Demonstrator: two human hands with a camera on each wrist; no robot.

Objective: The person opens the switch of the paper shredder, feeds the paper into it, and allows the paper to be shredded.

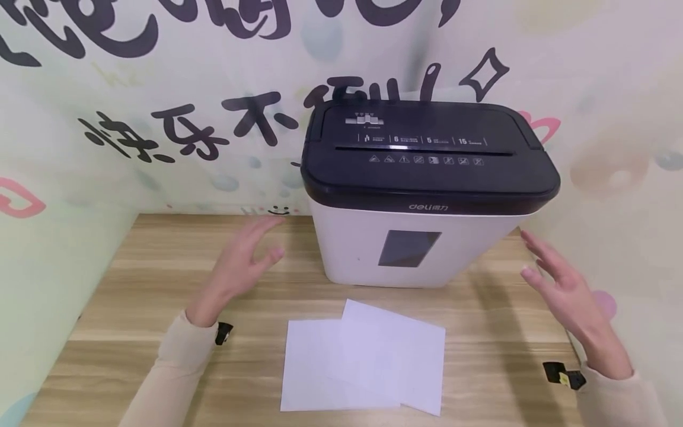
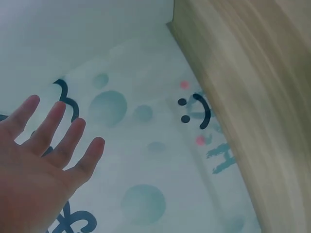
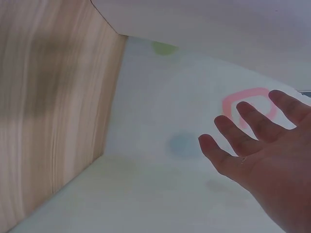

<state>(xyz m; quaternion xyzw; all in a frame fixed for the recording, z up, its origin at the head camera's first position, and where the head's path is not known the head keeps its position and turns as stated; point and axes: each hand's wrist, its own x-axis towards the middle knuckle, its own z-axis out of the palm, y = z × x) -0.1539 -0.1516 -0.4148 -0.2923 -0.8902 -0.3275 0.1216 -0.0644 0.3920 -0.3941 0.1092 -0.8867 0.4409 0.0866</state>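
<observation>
A paper shredder (image 1: 427, 184) with a black top and white bin stands at the back of the wooden table, a dark window in its front. My left hand (image 1: 240, 261) is held out to the left of it, fingers extended and holding nothing. To its right, my right hand (image 1: 565, 290) is raised with the palm toward the shredder, also holding nothing. Both palms look bare in the wrist views, the left hand (image 2: 43, 165) and the right hand (image 3: 262, 145) with fingers spread. Two white sheets of paper (image 1: 315, 367) overlap on the table in front of the shredder.
The wooden tabletop (image 1: 128, 308) runs back to a patterned wall (image 1: 213, 178) with large black lettering. More wall (image 1: 629, 237) closes in on the right, near my right hand. Black straps (image 1: 564, 375) sit at the wrists.
</observation>
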